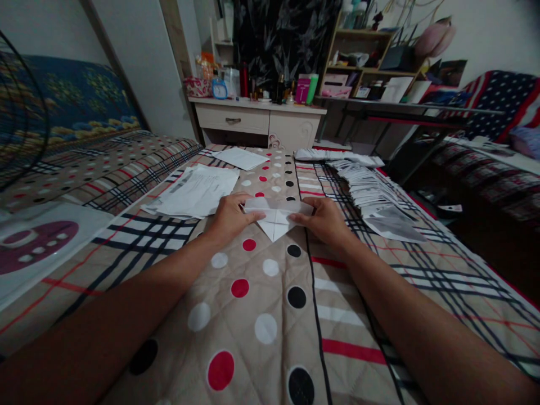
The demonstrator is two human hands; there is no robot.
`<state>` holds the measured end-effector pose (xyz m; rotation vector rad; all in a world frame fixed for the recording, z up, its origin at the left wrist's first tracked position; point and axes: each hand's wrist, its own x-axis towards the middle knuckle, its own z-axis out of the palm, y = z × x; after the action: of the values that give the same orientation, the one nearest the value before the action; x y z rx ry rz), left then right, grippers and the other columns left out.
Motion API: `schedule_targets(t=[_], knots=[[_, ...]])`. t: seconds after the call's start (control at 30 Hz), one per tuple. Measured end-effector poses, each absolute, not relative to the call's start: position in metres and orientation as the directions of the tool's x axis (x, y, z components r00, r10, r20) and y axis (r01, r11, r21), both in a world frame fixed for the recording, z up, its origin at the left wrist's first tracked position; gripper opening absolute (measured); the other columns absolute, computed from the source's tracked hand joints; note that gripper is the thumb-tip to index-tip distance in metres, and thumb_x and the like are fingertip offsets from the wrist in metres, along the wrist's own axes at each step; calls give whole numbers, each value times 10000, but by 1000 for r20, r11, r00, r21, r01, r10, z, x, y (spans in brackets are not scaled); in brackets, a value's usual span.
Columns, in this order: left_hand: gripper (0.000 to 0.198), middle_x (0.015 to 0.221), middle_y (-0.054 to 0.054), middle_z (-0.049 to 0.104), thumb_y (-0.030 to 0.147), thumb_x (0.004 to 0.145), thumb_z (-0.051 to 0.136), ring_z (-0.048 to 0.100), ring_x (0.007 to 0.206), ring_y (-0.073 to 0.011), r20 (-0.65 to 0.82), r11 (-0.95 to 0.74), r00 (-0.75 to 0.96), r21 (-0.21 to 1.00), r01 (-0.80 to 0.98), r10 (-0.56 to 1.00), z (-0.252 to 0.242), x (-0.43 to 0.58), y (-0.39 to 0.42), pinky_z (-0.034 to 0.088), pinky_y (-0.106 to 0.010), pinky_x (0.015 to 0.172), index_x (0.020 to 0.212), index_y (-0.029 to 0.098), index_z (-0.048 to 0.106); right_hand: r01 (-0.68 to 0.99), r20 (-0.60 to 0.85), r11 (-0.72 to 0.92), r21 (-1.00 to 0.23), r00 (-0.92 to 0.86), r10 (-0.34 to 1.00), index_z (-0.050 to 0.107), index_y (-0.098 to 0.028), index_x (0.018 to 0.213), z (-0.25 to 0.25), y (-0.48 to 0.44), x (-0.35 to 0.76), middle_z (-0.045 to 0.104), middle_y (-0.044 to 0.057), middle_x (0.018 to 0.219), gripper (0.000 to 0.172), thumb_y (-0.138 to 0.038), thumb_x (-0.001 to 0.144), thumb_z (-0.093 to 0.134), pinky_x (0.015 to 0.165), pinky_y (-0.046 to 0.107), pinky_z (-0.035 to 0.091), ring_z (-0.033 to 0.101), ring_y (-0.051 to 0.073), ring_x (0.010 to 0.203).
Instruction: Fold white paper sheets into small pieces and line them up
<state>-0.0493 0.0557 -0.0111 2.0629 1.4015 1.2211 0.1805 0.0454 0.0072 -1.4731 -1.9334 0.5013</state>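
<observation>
Points a folded white paper [276,219] tip-first toward six o'clock in the middle of the view, with long axis along nine to three. Pinches its ends with the fingers of left hand [230,216] at nine and right hand [327,220] at three. Shows boxes [335,85] in a wooden shelf [367,34] at one, dotted bedspread [261,298] beneath, white dresser [291,128] at twelve.
</observation>
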Motion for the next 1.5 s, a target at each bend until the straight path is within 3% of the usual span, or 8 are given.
schedule_targets(t=[0.1,0.17,0.37,0.6,0.73,0.87,1.27,1.5], knots=[[52,812,-24,671,172,733,716,620,806,-168,675,-609,119,558,564,728,-3,-49,51,496,-289,740,728,172,664,745,595,493,-448,-162,787,659,-186,765,16,40,177,657,42,806,31,-191,770,628,715,305,428,601,204,797],[93,811,-21,659,91,740,665,615,827,-165,759,-691,160,456,561,631,-2,-50,49,490,-291,765,722,181,650,767,702,571,-294,-233,673,634,-200,765,18,37,175,659,59,893,140,-94,785,545,812,327,409,586,217,912],[146,838,-33,655,49,742,622,597,877,-197,690,-731,430,214,648,583,-10,-54,52,462,-344,811,736,195,633,782,577,623,-26,-497,648,609,-202,814,5,39,180,658,69,962,181,-57,779,507,840,349,358,537,226,940],[206,960,-41,664,84,709,612,600,954,-214,432,-723,595,243,647,678,-13,-60,46,480,-350,862,859,211,673,683,363,704,-196,-616,699,656,-182,892,-4,41,193,652,70,979,219,-109,700,580,876,332,405,585,223,953],[92,932,-40,678,264,788,667,618,907,-202,396,-681,555,384,624,731,-16,-64,49,490,-339,835,851,211,708,564,398,673,-478,-544,738,688,-169,859,-9,46,199,669,81,981,117,-234,789,621,838,329,460,615,207,919],[212,888,-36,701,348,873,591,638,824,-171,382,-599,462,517,611,801,-20,-64,57,483,-303,764,816,189,718,502,352,527,-686,-406,844,678,-155,765,-15,52,198,690,71,887,161,-283,826,601,789,306,482,633,179,832],[166,802,-27,687,349,755,678,609,716,-166,390,-467,305,443,765,869,-24,-63,59,448,-287,654,731,185,666,797,227,240,-554,-132,965,680,-179,705,-9,47,190,714,39,806,52,-225,715,657,651,256,451,618,162,719],[113,820,-23,671,159,750,642,620,746,-175,391,-443,268,478,759,881,-20,-64,52,486,-300,680,854,199,662,888,186,122,-444,-42,982,675,-203,777,-3,46,190,698,22,778,98,-179,696,625,614,264,396,605,171,693]])
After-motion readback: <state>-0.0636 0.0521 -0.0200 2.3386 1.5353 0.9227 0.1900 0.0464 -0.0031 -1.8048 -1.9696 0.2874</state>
